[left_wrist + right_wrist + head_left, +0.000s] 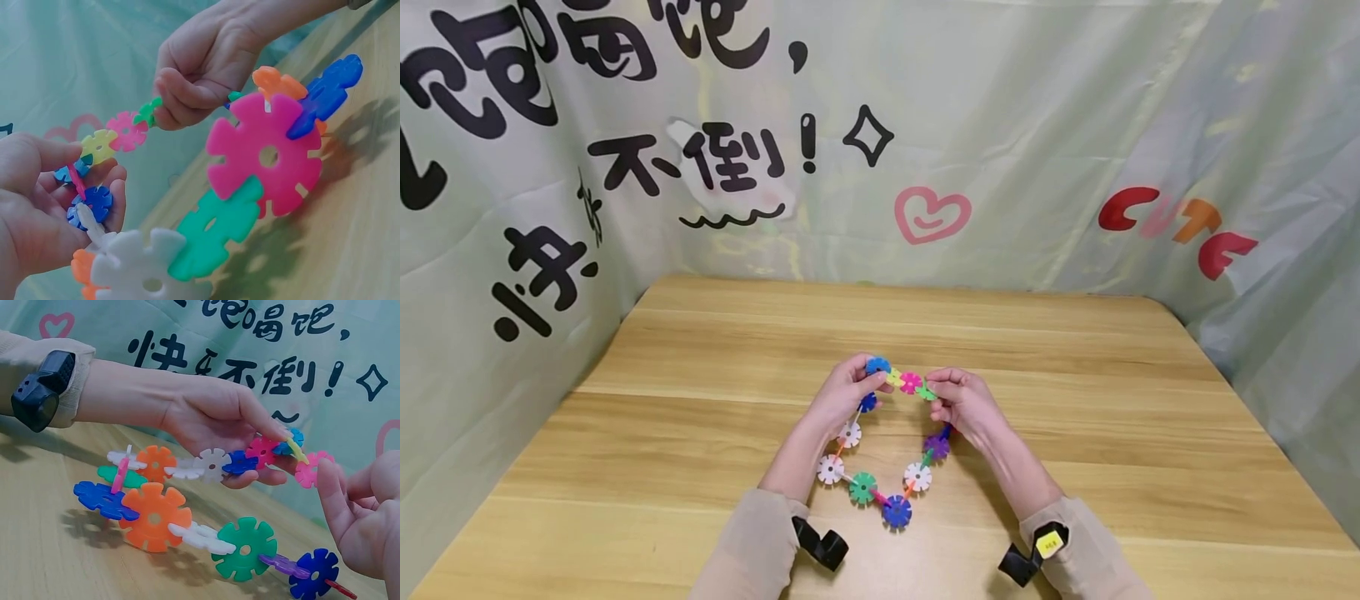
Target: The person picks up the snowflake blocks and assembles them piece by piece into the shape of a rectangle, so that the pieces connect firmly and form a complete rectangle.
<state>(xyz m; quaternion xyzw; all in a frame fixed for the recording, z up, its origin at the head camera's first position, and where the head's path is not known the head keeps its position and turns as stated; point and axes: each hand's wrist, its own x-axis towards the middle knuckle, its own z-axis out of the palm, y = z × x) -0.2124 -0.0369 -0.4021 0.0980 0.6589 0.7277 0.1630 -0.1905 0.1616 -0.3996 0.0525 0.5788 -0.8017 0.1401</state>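
Observation:
A chain of flower-shaped interlocking plastic discs (862,487) in many colours curves between my two hands and hangs down in front of them. With thumb and fingers my left hand (839,398) pinches the chain at a light blue disc (877,367), beside a yellow disc (99,146). A pink disc (911,382) follows, then a small green disc (927,391), which my right hand (970,407) pinches between thumb and forefinger. Dark blue and white discs hang below the left palm. Whether the loop is joined at the right hand is hidden by its fingers.
The wooden table (700,467) lies under both hands. Behind it hangs a pale printed cloth (1037,167) with writing and a pink heart. Black wrist cameras (822,546) sit on both sleeves.

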